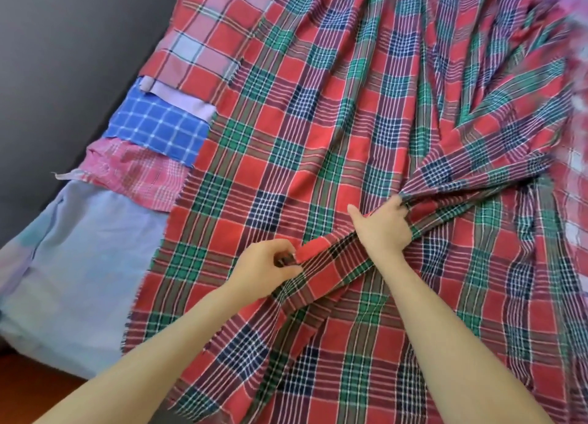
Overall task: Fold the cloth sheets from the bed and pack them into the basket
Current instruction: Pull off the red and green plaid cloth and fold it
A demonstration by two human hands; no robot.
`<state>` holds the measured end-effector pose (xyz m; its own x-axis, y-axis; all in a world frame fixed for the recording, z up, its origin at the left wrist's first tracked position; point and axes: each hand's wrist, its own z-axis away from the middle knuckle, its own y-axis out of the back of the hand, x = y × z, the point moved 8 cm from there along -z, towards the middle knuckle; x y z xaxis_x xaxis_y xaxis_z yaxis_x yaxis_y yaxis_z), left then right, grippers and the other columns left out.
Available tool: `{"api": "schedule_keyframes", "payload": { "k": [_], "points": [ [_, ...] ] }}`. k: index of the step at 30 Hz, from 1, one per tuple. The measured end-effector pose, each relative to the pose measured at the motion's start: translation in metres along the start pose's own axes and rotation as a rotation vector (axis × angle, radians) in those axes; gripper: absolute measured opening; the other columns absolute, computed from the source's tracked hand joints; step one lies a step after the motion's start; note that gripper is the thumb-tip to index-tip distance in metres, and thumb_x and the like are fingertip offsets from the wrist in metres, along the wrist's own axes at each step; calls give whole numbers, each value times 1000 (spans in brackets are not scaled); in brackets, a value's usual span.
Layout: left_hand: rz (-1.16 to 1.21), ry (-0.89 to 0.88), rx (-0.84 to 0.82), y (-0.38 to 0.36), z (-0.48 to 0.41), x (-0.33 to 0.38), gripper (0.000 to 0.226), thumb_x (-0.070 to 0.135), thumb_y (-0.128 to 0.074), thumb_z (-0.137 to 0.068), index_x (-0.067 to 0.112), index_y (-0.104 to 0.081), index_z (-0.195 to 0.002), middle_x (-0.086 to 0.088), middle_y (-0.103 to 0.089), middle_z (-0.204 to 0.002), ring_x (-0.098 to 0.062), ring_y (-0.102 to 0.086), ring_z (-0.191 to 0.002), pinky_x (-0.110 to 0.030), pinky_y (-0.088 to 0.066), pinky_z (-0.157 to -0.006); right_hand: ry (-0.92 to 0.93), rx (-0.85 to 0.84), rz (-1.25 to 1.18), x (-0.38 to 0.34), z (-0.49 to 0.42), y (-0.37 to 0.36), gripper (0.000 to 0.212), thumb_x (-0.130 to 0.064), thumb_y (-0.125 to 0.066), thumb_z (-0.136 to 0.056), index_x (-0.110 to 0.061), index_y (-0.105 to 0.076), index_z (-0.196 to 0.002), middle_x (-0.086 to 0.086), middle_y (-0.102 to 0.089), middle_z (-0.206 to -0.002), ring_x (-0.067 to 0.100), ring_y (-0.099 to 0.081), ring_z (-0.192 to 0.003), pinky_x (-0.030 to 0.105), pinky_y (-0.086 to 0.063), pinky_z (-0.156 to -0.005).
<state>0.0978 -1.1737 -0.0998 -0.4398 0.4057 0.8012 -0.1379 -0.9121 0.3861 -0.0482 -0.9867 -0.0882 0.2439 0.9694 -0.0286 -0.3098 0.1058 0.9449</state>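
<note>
1. Plaid sheet (334, 130), red with green and navy checks, lies spread across most of the bed (79, 264), draped over the near edge; a basket is nowhere in my view.
2. My left hand (267, 269) pinches a raised ridge of this sheet, fingers curled round the fold; my right hand (383, 229) grips the same ridge further along, fingers closed into the cloth near a bunched gather.
3. I judge the step to be gathering a fold line; both hands should lift together so the ridge stays straight along a stripe; uneven pull would skew the fold.
4. Other sheets lie beneath at the left: a blue checked cloth (159, 130), a pink checked cloth (140, 175), a pale-squared red cloth (206, 35); I would lift only the top layer, lest they drag along.
5. Wrinkles fan out beyond my right hand; I would shake them flat before doubling over.
</note>
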Motion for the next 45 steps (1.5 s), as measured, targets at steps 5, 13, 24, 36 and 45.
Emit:
{"api": "schedule_keyframes", "payload": {
  "k": [5, 13, 24, 36, 45],
  "points": [
    [-98, -104, -41, -1, -3, 13, 14, 25, -69, -84, 22, -56, -84, 12, -49, -62, -7, -45, -55, -15, -37, -56, 144, -22, 648, -18, -35, -1, 79, -68, -57, -78, -7, -42, -125, 11, -56, -106, 24, -54, -82, 28, -44, -58],
    [-161, -132, -140, -2, -11, 16, 23, 22, -70, -84, 23, -52, -69, 12, -51, -60, -4, -45, -52, -12, -32, -53, -123, -186, 200, 43, -62, -6, 70, -25, -70, -80, 0, -31, -133, 17, -58, -118, 33, -63, -100, 32, -49, -67],
    [-35, -62, -110, 12, -6, 3, 28, 27, -74, -80, 14, -52, -66, 4, -55, -57, -5, -42, -50, -13, -38, -52, -502, -29, -1139, 96, -24, 29, 54, 10, -63, -83, 11, -40, -133, 26, -49, -131, 24, -59, -77, 32, -57, -60],
    [162, 41, 54, 76, 14, -29, 33, 21, -75, -79, 12, -48, -63, -18, -62, -64, -36, -62, -62, -44, -54, -60, -329, -155, -1271, -3, -52, 42, 16, -13, -68, -86, -4, -56, -81, -3, -57, -42, 2, -53, -37, 13, -39, -36],
    [118, 99, 123, 92, 10, -58, 32, 24, -75, -78, 12, -49, -63, -17, -62, -64, -30, -61, -56, -42, -54, -57, -456, -212, -1336, -16, -36, -16, 23, -18, -66, -88, -1, -52, -83, 6, -56, -66, 4, -50, -36, 16, -37, -35]
  ]
}}
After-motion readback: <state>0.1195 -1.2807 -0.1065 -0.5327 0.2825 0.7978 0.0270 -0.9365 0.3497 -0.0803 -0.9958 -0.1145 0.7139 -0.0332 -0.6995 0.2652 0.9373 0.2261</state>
